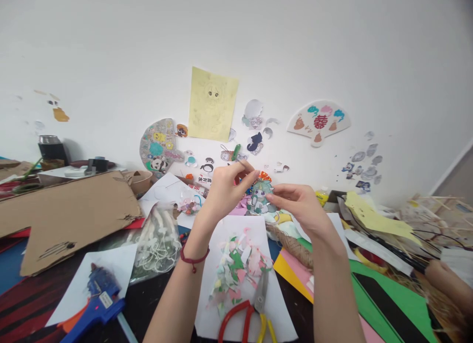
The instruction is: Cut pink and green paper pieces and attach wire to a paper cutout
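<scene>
My left hand (231, 185) is raised over the table, its thumb and fingers pinched at the upper left edge of a small paper cutout (260, 196), a cartoon figure with teal hair. From the other side, my right hand (301, 205) pinches the cutout's right edge between thumb and fingers. Below them lies a white sheet (279, 311) strewn with green, pink and white paper scraps (236, 264). Scissors (260, 296) with red and yellow handles rest on the sheet's near part, blades pointing away from me.
On the left are a blue glue gun (103, 303) on white paper, a bag of white cord (158, 242) and torn cardboard (77, 215). Twine (295, 247), green sheets (391, 293) and a black phone-like slab (389, 308) lie right. Another person's hand (449, 284) shows at far right.
</scene>
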`<state>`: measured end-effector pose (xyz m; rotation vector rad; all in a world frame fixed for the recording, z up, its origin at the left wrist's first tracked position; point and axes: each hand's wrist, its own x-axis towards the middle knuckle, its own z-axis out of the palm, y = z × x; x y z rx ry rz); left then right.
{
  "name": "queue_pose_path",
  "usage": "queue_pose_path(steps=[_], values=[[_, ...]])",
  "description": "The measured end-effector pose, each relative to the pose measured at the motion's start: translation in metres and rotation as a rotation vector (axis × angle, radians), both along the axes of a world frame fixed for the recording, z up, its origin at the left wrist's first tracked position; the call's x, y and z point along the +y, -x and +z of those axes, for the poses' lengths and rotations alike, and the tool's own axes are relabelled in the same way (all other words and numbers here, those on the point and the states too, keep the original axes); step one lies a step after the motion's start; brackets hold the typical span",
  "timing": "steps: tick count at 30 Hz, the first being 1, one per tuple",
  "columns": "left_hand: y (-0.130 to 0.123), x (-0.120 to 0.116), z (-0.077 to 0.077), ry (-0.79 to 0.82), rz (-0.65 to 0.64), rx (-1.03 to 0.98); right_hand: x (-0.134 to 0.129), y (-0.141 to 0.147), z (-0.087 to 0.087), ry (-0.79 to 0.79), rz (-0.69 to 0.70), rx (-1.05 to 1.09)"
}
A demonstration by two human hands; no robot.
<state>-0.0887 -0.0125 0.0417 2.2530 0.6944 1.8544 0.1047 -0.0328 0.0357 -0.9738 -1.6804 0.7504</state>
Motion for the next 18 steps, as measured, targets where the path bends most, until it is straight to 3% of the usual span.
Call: queue_pose_path(steps=[18], values=[[0.001,0.004,-0.002,-0.012,0.065,0.027,0.010,-0.001,-0.006,-0.007,-0.025,0.091]])
